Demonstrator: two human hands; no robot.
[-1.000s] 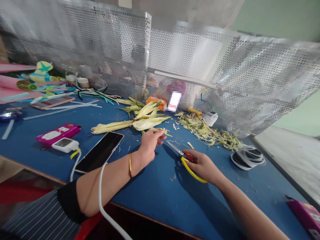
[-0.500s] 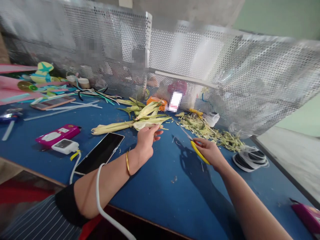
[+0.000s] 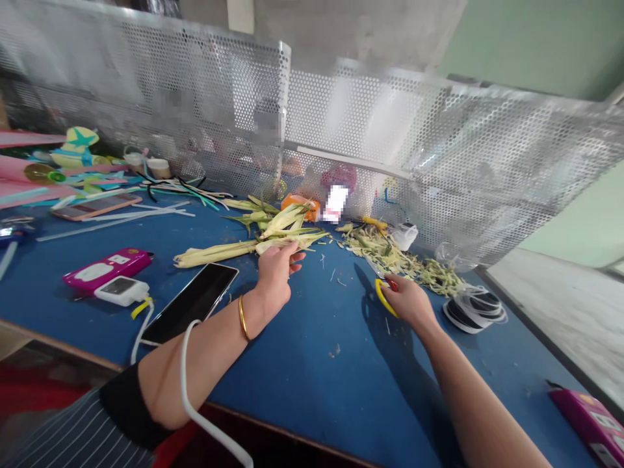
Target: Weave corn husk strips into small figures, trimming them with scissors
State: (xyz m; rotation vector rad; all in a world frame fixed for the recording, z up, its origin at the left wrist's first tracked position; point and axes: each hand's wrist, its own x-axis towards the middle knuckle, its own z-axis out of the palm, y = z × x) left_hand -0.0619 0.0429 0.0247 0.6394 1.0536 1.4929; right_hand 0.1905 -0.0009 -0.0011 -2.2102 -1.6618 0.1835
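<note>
Corn husks lie at 12 o'clock from the left hand; whether it grips one cannot be told. The right hand grasps scissors, pointing toward 11 o'clock.

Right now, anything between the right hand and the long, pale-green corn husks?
Only thin white scraps on the flat blue tabletop; nothing visible blocks the right hand. The left hand partly hides the husks.

This looks like a craft workshop. Corn husks and trimmings litter the counter, with perforated panels beyond.
</note>
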